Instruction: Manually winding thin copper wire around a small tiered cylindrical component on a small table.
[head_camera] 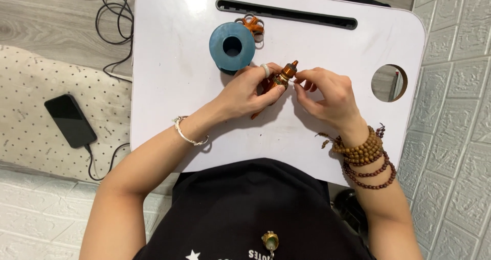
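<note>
While the left hand (pixel 250 91) pinches one small brown beaded ornament (pixel 283 77) over the white lap desk (pixel 179 76), the right hand (pixel 325 96) closes its fingertips on its end; one blue spool (pixel 232 46), one orange knot (pixel 252 25), one phone (pixel 70 120) lie beyond.

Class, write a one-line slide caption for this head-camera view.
Both hands, left hand and right hand, pinch a small brown beaded piece over a white lap desk.

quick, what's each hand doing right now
Left hand: closed, holding a small brown bead piece.
Right hand: fingers pinched at that piece's end.
</note>
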